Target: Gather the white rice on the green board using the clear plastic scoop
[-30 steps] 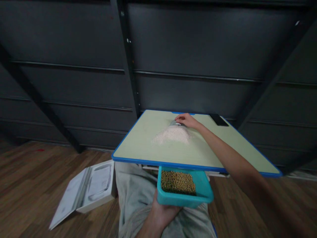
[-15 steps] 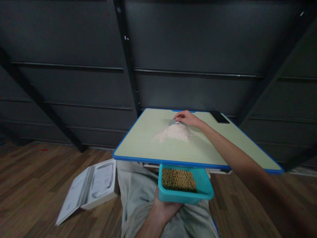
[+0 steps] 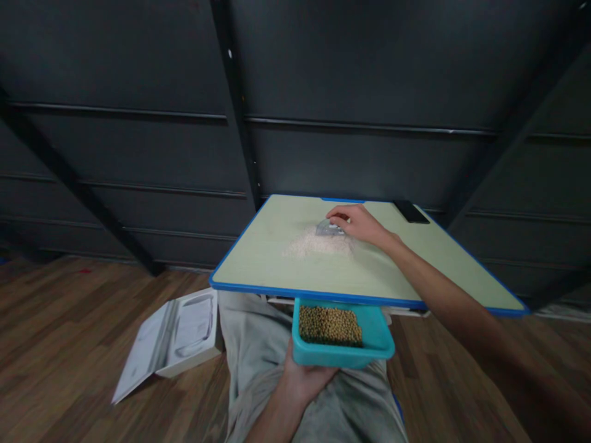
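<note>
My right hand pinches a flat, see-through grey piece, scraper-like in shape, over the table. That piece stands at the back of a low heap of pale, powdery grains and touches it. Its exact kind is hard to make out. Down at my lap, my left hand holds a turquoise plastic tub from below, fingers mostly hidden under it. Inside the tub, round yellowish-brown beans fill the left part, while its floor is bare on the right.
The pale tabletop has a blue rim. A black phone lies at its back right corner. An open white box with papers rests on the wooden floor to the left. Behind the table rises a dark panelled wall.
The heap looks lower and flatter, and more of the grey piece shows above it. My right hand stays near the same spot. My left hand still holds the tub.
</note>
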Motion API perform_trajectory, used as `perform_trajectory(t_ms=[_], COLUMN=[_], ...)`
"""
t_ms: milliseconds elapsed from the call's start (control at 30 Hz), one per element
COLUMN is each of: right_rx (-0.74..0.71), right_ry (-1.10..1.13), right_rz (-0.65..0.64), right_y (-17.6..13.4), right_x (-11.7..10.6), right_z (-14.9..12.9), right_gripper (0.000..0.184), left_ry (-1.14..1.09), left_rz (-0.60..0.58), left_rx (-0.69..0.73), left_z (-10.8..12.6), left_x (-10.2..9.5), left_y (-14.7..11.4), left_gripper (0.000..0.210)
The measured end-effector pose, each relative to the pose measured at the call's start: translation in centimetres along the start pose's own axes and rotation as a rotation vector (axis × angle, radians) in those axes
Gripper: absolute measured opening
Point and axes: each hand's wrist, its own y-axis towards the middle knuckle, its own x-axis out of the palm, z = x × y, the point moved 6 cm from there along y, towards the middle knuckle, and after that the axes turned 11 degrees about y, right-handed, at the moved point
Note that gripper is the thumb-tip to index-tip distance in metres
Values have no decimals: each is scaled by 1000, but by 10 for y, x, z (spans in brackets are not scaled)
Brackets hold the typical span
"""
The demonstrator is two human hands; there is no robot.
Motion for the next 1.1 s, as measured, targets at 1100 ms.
perform_trajectory(t_ms=[1100], right_rx=[60], right_ry=[316], right_rz=[-143], right_y=[-6], right_x=[28], right_z=[-19], right_gripper=[17], left_ry=[52], left_rz=[40], left_rx=[71], left_z=[14], left_x=[9], left_y=[-5], left_gripper=[49])
